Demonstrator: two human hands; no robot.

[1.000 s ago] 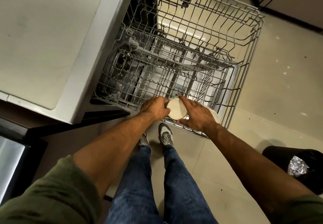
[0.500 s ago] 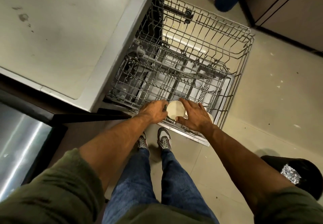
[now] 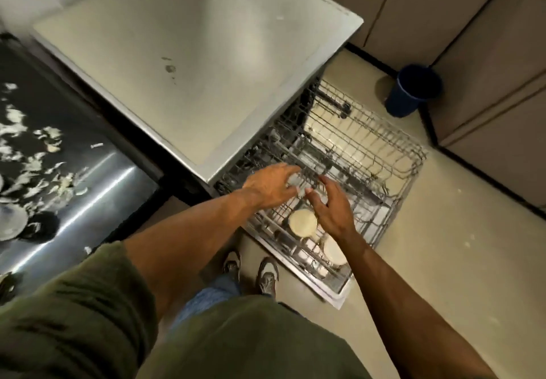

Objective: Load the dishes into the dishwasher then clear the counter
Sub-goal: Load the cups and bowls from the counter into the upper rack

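Both hands have come off the cream dish (image 3: 302, 222) they held between them half a second ago, and the view has swung up and left to take in more of the desk (image 3: 192, 68). That dish now stands by itself in the pulled-out rack (image 3: 404, 183), near its front edge. A second cream dish (image 3: 334, 250) sits just beside it at about 4 o'clock, partly hidden under the right forearm. The left hand (image 3: 271, 185) hovers over the rack wires at 11 o'clock of the first dish, fingers stretched and relaxed, holding nothing. The right hand (image 3: 331, 210) hangs at 2 o'clock of it, fingers spread and also empty. The frame is blurred, so I cannot tell whether any fingertip brushes the wires. I judge the placing of this dish to be done and loading to be still under way. The next move would be to draw both arms back and turn toward 9 o'clock, where a dark steel surface (image 3: 97, 177) carries many pale scraps (image 3: 38, 169) and, at the picture's edge, something round that may be more crockery. By count: two cream dishes in the rack, two empty hands, one blue bin (image 3: 413, 90) on the floor at 1 o'clock, and two shoes (image 3: 267, 275) at 6 o'clock of the rack.
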